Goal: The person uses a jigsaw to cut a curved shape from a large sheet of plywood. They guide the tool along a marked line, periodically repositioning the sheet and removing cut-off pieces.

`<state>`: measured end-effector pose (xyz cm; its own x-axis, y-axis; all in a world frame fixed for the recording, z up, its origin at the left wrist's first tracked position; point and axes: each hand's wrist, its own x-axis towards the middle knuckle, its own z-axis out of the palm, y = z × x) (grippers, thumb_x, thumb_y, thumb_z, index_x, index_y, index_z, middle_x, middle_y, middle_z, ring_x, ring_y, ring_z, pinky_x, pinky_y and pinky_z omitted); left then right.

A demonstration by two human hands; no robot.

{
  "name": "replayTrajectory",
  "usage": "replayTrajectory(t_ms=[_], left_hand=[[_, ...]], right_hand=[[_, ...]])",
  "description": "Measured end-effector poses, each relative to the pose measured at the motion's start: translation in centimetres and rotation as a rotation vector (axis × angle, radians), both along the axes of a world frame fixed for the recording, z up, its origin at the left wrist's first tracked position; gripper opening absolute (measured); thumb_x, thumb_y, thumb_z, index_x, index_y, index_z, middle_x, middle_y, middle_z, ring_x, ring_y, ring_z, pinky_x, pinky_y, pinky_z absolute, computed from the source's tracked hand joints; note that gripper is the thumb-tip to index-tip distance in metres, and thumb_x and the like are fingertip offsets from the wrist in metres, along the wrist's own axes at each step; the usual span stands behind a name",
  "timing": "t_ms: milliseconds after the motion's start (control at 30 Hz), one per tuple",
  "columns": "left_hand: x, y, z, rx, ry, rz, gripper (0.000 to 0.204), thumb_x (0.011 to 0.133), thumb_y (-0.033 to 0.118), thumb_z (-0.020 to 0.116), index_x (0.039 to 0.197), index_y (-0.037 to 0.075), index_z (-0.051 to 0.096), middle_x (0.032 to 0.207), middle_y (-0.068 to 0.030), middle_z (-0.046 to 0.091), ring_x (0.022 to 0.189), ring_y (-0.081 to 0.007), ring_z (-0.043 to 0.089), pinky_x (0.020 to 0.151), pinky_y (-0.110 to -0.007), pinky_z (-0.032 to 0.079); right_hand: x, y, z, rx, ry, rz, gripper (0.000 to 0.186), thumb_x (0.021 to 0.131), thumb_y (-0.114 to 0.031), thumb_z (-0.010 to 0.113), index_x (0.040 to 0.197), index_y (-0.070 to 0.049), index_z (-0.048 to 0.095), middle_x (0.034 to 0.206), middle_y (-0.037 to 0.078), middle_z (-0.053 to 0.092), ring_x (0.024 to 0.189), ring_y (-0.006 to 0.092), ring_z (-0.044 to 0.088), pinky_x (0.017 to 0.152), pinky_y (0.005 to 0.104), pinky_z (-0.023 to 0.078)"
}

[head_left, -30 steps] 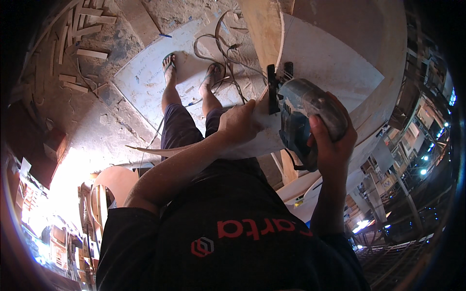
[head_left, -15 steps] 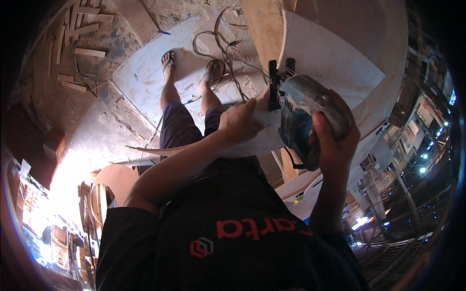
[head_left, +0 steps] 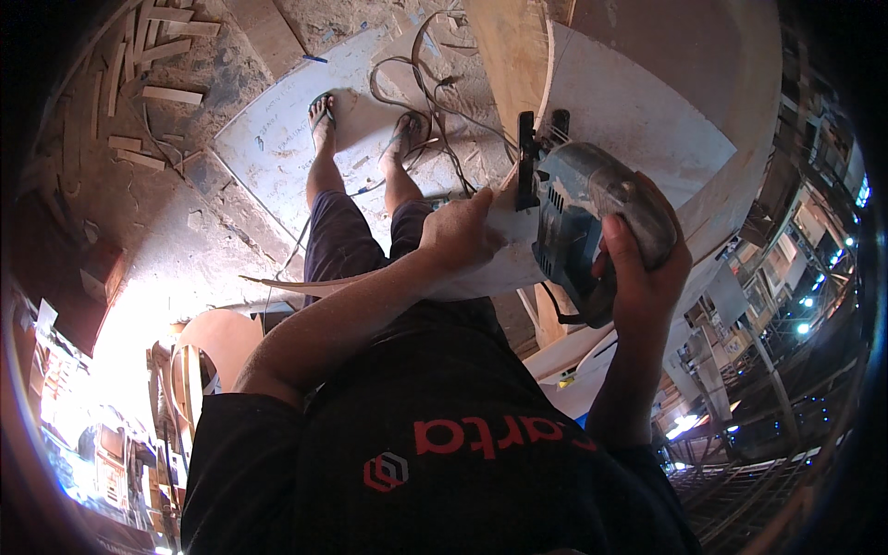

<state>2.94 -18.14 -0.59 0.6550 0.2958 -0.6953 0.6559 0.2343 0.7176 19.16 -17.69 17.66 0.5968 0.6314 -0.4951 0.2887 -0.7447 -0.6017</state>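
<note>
A dusty dark jigsaw [head_left: 592, 190] sits on a pale thin board [head_left: 509, 273] in front of my body. My right hand [head_left: 655, 259] is wrapped round the jigsaw's body, thumb on the near side. Its blade is hidden from this view. Just left of the jigsaw's black base plate, my left hand [head_left: 458, 231] is closed on the board's edge. A narrow curved end of that board sticks out to the left under my forearm. Beyond the jigsaw lies a white-faced panel [head_left: 638, 116] with a curved edge; I cannot tell whether the two are one piece.
A looped cable [head_left: 416, 69] lies on the floor near my feet, by a large white sheet [head_left: 268, 139]. Wood offcuts [head_left: 171, 95] are scattered at the far left. A long plank [head_left: 513, 65] runs ahead. Rounded board pieces [head_left: 222, 338] stand at my left.
The jigsaw and my right hand have shifted slightly to the right. My left hand has moved a little the same way, still gripping the board.
</note>
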Motion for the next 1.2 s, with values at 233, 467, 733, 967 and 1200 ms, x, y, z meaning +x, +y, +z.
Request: replayTrajectory(t_ms=[233, 467, 733, 967, 1200], left_hand=[[0.0, 0.1, 0.0, 0.002, 0.0, 0.0, 0.049, 0.083, 0.028, 0.08, 0.12, 0.007, 0.056, 0.102, -0.0226, 0.072, 0.102, -0.0419, 0.07, 0.087, -0.053, 0.054], [0.1, -0.1, -0.2, 0.004, -0.006, 0.005, 0.049, 0.083, 0.027, 0.079, 0.122, 0.008, 0.056, 0.102, -0.0221, 0.072, 0.102, -0.0412, 0.071, 0.087, -0.053, 0.054], [0.1, 0.2, 0.0, 0.019, 0.009, -0.026, 0.055, 0.083, 0.025, 0.079, 0.129, 0.009, 0.054, 0.105, -0.0226, 0.073, 0.103, -0.0408, 0.071, 0.088, -0.052, 0.055], [0.1, 0.6, 0.2, -0.004, 0.005, -0.034, 0.055, 0.083, 0.025, 0.08, 0.129, 0.01, 0.054, 0.105, -0.0215, 0.073, 0.103, -0.0409, 0.071, 0.088, -0.052, 0.055], [0.2, 0.7, 0.2, -0.005, 0.016, -0.035, 0.055, 0.083, 0.025, 0.08, 0.128, 0.009, 0.054, 0.104, -0.0218, 0.073, 0.102, -0.0412, 0.071, 0.087, -0.052, 0.056]], right_hand=[[-0.1, 0.5, 0.0, 0.012, 0.007, -0.013, 0.057, 0.091, -0.02, 0.078, 0.139, 0.003, 0.058, 0.113, 0.014, 0.071, 0.072, 0.0107, 0.065, 0.053, 0.0222, 0.05], [-0.2, 0.8, -0.1, 0.006, -0.004, -0.033, 0.057, 0.091, -0.02, 0.078, 0.139, 0.002, 0.059, 0.114, 0.014, 0.071, 0.071, 0.0109, 0.064, 0.052, 0.0223, 0.05], [-0.2, 1.1, -0.1, 0.019, -0.002, -0.047, 0.056, 0.091, -0.02, 0.078, 0.139, 0.002, 0.059, 0.111, 0.014, 0.071, 0.067, 0.0111, 0.064, 0.052, 0.0229, 0.051], [-0.3, 1.4, -0.1, 0.027, -0.005, -0.066, 0.059, 0.089, -0.021, 0.079, 0.139, 0.003, 0.058, 0.111, 0.015, 0.071, 0.068, 0.0119, 0.064, 0.052, 0.0228, 0.051], [-0.3, 1.9, 0.0, 0.024, -0.016, -0.066, 0.059, 0.09, -0.021, 0.079, 0.139, 0.004, 0.058, 0.111, 0.015, 0.071, 0.069, 0.0125, 0.065, 0.053, 0.0232, 0.05]])
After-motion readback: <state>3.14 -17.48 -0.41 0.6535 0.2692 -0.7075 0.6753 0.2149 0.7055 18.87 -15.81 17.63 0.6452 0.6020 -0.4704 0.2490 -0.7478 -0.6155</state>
